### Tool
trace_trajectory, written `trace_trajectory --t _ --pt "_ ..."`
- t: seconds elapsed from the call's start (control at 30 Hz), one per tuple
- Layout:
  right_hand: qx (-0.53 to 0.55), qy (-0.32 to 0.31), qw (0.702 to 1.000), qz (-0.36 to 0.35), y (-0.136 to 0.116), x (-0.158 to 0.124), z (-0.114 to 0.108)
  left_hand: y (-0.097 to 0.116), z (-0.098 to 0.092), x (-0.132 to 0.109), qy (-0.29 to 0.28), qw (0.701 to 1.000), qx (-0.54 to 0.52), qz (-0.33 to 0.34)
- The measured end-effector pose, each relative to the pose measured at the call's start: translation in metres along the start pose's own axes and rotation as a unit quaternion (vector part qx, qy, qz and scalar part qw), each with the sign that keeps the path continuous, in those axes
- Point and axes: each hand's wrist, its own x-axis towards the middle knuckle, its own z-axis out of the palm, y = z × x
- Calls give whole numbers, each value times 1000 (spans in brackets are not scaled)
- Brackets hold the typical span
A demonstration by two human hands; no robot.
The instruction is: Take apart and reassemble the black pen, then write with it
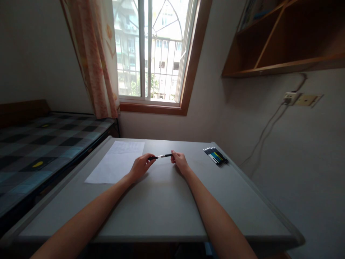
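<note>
Above the middle of the table, a black pen (161,156) with a clear section is stretched between my two hands. My left hand (140,166) pinches its left end, fingers closed, beside a sheet of white paper (107,163). At the other end, the fingers of my right hand (179,161) are closed around the pen's black part. Farther right on the table lies a row of several pens (216,157), mostly dark, with blue and yellow parts among them. Faint printed or written lines show near the paper's top edge.
The grey table (161,208) has raised side edges. On the left stands a bed (54,144) with a checked cover, and a curtain (99,64) hangs beside the window (153,50). A wooden shelf (269,46) and a socket (291,98) with cables are on the right wall.
</note>
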Motion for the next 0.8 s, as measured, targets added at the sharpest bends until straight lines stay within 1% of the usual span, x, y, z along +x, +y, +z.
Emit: trace_trajectory --t 0.1,0.2,0.33,0.47,0.57,0.67,0.8 --pt "4 4 1000 7 -3 -2 1 1 -1 0 0 1000 15 -7" --pt "-6 1 1000 -2 -6 -3 1 1 -1 1 6 999 31 -12" --pt "-17 1 1000 -4 -4 -2 -1 -2 0 2 19 999 38 -14" --pt "-18 0 1000 11 -1 0 -2 -5 1 3 33 999 25 -16" --pt "0 -9 1000 24 -2 -1 -2 -7 2 3 38 999 14 -12" --pt "18 -18 999 33 -6 -3 -3 -7 2 3 37 999 5 -10" --pt "17 -10 999 33 -7 -4 -3 -7 2 4 35 999 -3 -11"
